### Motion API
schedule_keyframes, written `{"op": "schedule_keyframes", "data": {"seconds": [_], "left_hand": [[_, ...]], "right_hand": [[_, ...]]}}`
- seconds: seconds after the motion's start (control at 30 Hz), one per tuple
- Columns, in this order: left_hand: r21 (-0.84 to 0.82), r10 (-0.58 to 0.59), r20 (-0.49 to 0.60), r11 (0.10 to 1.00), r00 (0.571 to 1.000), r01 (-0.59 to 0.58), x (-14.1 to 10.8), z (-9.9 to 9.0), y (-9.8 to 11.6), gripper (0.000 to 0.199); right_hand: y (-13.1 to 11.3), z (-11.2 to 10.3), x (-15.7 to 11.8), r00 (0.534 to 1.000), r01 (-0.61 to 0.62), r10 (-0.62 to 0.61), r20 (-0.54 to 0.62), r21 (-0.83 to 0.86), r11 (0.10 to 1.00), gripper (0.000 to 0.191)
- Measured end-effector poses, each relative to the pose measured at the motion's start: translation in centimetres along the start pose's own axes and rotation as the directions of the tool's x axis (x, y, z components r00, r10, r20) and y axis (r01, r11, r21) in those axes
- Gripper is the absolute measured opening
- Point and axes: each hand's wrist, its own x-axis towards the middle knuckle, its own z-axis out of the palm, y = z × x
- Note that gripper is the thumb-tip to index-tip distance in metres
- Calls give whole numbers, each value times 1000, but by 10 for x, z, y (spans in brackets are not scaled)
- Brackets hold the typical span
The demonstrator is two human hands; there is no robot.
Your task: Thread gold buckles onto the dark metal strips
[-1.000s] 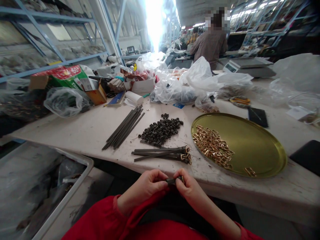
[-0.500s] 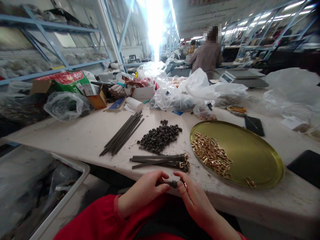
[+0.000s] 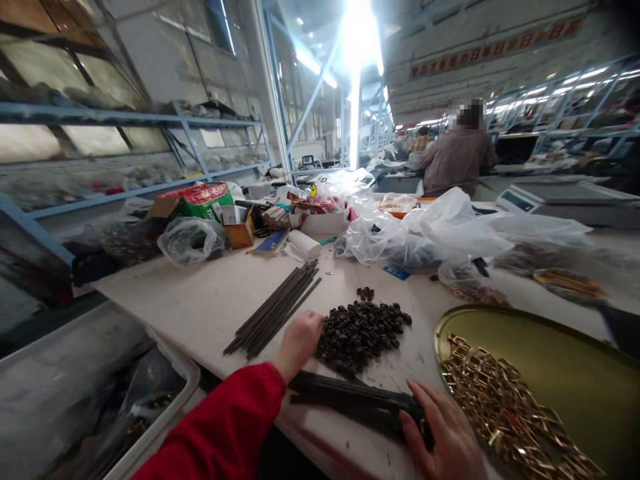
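My left hand [image 3: 301, 341] is at the left edge of a pile of small dark loops [image 3: 367, 333]. Its fingers are curled together, and what they pinch, if anything, is hidden. My right hand [image 3: 443, 433] lies at the right end of a bundle of dark straps [image 3: 350, 393], thumb and fingers apart, touching the straps and covering their ends. More flat dark strips [image 3: 277, 310] lie in a slanting stack behind my left hand. Gold-coloured buckles [image 3: 505, 400] are heaped on a round gold tray [image 3: 575, 340] to the right.
Clear plastic bags [image 3: 425, 233] crowd the back of the table beside a paper roll [image 3: 303, 245] and small boxes [image 3: 240, 230]. A white bin [image 3: 193, 373] stands at the lower left. A scale [image 3: 523, 200] is at the back right. Another person [image 3: 457, 160] stands farther off, facing away.
My hands have parted from the strap they held together in front of me. The left has reached forward to the loops; the right has moved onto the strap bundle. The view has shifted.
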Motion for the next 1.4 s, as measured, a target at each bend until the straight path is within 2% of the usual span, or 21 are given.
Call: {"op": "schedule_keyframes", "data": {"seconds": [0.07,0.13,0.2,0.3,0.4,0.53,0.63,0.7,0.73,0.77,0.8,0.87,0.9,0.97,1.07,1.17,1.27,1.4], "left_hand": [[57,-117,4,992,993,116,29,-4,-32,23],[105,-212,19,972,977,209,51,0,-54,20],[141,-281,36,951,959,274,65,7,-65,20],[164,-336,61,932,940,322,71,14,-68,23],[143,-331,82,937,940,318,67,8,-62,23],[44,-226,70,974,972,223,51,-16,-40,29],[-66,-93,97,993,991,100,27,-41,-10,29],[-222,-16,212,973,977,64,5,-55,14,31],[-444,3,361,880,933,169,-6,-60,26,34],[-619,53,490,724,870,305,-17,-63,37,34],[-707,131,586,564,799,426,-27,-63,46,32],[-753,218,651,305,727,583,-42,-58,60,28],[-747,245,664,217,706,628,-47,-54,64,27],[-728,265,677,103,687,678,-51,-44,67,26],[-703,270,690,30,672,710,-49,-33,66,26],[-686,263,702,4,661,727,-46,-29,66,26],[-677,234,715,-3,659,736,-47,-29,69,25],[-681,208,715,-4,667,732,-57,-32,73,25]], "right_hand": [[8,3,-3,998,56,-56,-12,-37,998,44],[16,7,-5,994,105,-105,8,-68,992,45],[21,10,-6,991,130,-129,27,-83,988,46],[19,9,-5,994,98,-94,58,-66,993,44],[6,0,-1,999,6,-6,38,-14,1000,39],[-4,-20,10,989,-149,150,2,126,981,34],[7,-34,32,961,-278,272,54,201,939,28],[24,-38,55,942,-329,306,141,183,927,28],[34,-37,68,928,-346,316,198,141,928,29],[44,-33,81,916,-347,318,247,87,934,29],[54,-27,94,909,-349,324,261,56,935,28],[72,-8,117,899,-349,333,284,10,937,28],[79,2,125,895,-349,336,292,-11,937,26],[90,23,138,883,-349,349,315,-57,935,21],[100,44,146,864,-357,373,339,-109,928,12],[103,50,148,865,-355,369,340,-105,929,11],[100,42,147,880,-359,356,314,-51,932,11],[81,17,138,886,-406,371,278,78,911,12]]}}
